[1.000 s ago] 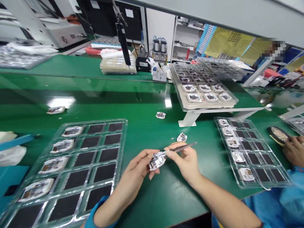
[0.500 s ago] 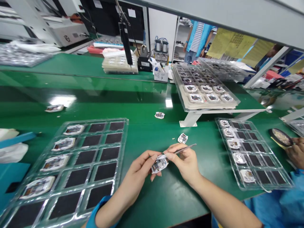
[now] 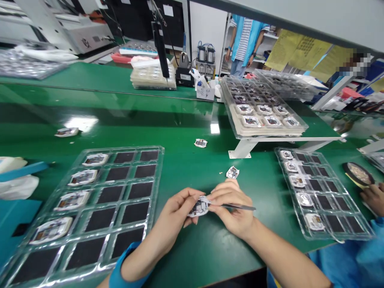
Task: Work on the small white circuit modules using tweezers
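My left hand [image 3: 177, 210] is closed on a small white device housing [image 3: 199, 207] with a circuit board inside, held above the green table. In my right hand [image 3: 235, 210] is a pair of metal tweezers [image 3: 244, 207], pointing back to the right past my fingers. The fingertips of that hand meet the housing's right edge; what they touch there is too small to make out. Just beyond my hands a similar white housing [image 3: 233, 172] lies on the table, with another housing [image 3: 201, 143] farther back.
To the left lies a clear tray [image 3: 162, 176] with white housings down its left column. A second tray [image 3: 300, 236] is at right, near a co-worker's hand [image 3: 373, 200] and a round dish [image 3: 358, 174]. Stacked trays [image 3: 240, 130] stand on a raised shelf; a black electric screwdriver [image 3: 160, 50] hangs behind.
My right hand has turned, so the tweezers now lie lower and nearly level instead of slanting upward. The housing in my left hand has tilted and shifted slightly left.
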Demonstrator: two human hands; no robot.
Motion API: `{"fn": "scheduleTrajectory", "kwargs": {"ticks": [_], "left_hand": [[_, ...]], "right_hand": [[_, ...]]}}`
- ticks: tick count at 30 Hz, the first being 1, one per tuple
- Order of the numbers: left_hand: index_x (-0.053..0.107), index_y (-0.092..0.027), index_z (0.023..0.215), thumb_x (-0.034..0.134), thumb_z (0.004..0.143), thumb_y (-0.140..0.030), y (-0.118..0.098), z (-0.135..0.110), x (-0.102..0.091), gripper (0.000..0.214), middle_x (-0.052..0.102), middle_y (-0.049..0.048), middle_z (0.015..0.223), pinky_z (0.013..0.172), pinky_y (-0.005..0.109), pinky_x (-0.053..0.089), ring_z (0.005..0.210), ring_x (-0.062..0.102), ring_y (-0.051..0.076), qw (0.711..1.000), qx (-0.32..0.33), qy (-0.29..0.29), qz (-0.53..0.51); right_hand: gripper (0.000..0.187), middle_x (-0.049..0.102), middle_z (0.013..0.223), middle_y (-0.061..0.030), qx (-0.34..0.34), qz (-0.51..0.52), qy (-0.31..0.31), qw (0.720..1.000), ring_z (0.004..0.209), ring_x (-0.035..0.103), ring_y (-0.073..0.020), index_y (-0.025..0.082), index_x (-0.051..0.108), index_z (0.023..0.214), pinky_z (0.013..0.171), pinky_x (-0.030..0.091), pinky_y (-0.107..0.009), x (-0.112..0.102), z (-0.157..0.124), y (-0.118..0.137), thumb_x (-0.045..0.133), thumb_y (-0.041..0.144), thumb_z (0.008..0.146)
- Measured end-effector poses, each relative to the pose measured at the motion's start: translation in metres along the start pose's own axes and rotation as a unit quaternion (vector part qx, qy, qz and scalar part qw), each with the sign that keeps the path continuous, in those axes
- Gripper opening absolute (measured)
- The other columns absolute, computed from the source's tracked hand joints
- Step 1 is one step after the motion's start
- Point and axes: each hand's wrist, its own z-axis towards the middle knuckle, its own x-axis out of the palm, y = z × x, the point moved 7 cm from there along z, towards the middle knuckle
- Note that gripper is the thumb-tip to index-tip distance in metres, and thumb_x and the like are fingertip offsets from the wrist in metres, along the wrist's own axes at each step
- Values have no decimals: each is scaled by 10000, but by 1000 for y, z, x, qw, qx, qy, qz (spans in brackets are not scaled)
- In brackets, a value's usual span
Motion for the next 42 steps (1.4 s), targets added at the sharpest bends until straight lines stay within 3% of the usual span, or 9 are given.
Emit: {"fn": "scheduleTrajectory", "kwargs": {"ticks": [6, 11, 19, 25, 31, 38, 42], "left_hand": [[667, -168, 842, 655, 788, -462, 1, 0, 2, 300, 586, -33, 555, 483, 188, 337, 507, 491, 99, 1000, -3, 13, 6], [654, -169, 842, 634, 806, -472, 0, 1, 3, 306, 619, -14, 606, 479, 192, 323, 524, 484, 102, 1000, 8, 21, 17], [653, -177, 812, 691, 767, -503, 4, 4, 4, 331, 624, -19, 664, 521, 192, 373, 549, 493, 96, 999, -16, 21, 21], [663, -178, 809, 708, 749, -524, 3, 3, 5, 354, 675, 5, 700, 532, 198, 388, 551, 482, 99, 999, -27, 20, 9], [672, -171, 790, 710, 747, -516, 2, 3, 5, 349, 683, 12, 674, 501, 197, 358, 517, 461, 93, 1000, -16, 15, 18], [657, -168, 774, 709, 739, -536, 2, 4, 5, 374, 671, 2, 668, 512, 189, 360, 533, 459, 91, 1000, -14, 15, 22], [664, -174, 789, 711, 743, -534, 1, 3, 7, 366, 669, 3, 691, 526, 196, 376, 549, 469, 97, 999, -20, 28, 13]], "right_hand": [[57, 791, 778, -28, 83, 50, -33, 995, 735, 735, -230, 263, 713, 808, 776, 520, -429, -1, -4, -17, 754, 227, 824], [50, 766, 813, -32, 181, 124, -40, 975, 768, 739, -206, 240, 695, 835, 668, 588, -339, 2, -10, -32, 743, 231, 826], [67, 762, 810, -30, 219, 117, -4, 969, 745, 739, -191, 224, 684, 805, 663, 611, -314, 5, -8, -33, 747, 244, 814], [156, 751, 791, -13, 273, 172, -6, 947, 670, 724, -161, 225, 659, 845, 623, 602, -286, 6, -12, -45, 762, 336, 806], [147, 765, 815, -34, 269, 146, -25, 952, 755, 742, -185, 220, 678, 814, 691, 605, -302, 4, -15, -47, 770, 334, 795], [69, 760, 769, -28, 204, 92, -1, 975, 736, 739, -191, 225, 679, 790, 689, 598, -318, 2, -7, -32, 733, 251, 824], [111, 760, 789, -28, 223, 111, -27, 968, 743, 744, -188, 225, 669, 804, 687, 607, -311, 1, -9, -38, 735, 311, 826]]}}
